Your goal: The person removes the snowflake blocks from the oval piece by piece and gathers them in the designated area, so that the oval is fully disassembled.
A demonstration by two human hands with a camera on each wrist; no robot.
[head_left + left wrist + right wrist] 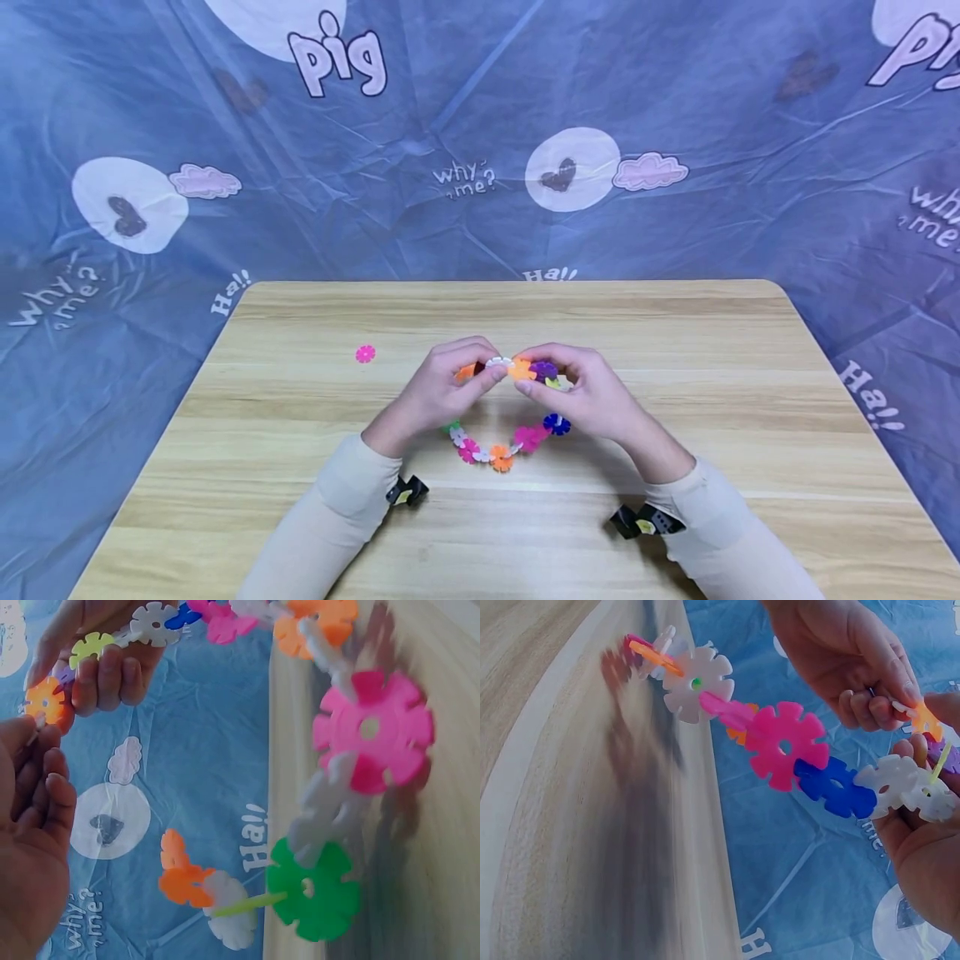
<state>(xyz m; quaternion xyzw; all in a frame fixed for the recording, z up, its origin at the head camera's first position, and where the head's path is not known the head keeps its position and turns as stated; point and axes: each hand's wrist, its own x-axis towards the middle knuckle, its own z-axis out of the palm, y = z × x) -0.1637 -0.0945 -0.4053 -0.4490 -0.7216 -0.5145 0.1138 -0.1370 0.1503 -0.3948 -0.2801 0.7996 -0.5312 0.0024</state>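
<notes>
A chain of notched plastic snowflake discs in several colours hangs in a loop below both hands. At the loop's top my left hand (438, 387) pinches a white snowflake disc (498, 362) between thumb and fingers. My right hand (588, 392) pinches an orange snowflake disc (522, 369) right beside the white one. In the head view those two discs meet edge on; whether their slots are joined I cannot tell. Lower links include a green disc (313, 889), a pink disc (373, 733) and a blue disc (834, 789). The right hand's fingers curl near a yellow-green disc (91, 649).
One loose pink snowflake disc (365, 354) lies on the wooden table (262, 467), left of the hands. A blue printed cloth (420, 100) hangs behind the table. Each wrist bears a black camera mount, one by the left sleeve (352, 483).
</notes>
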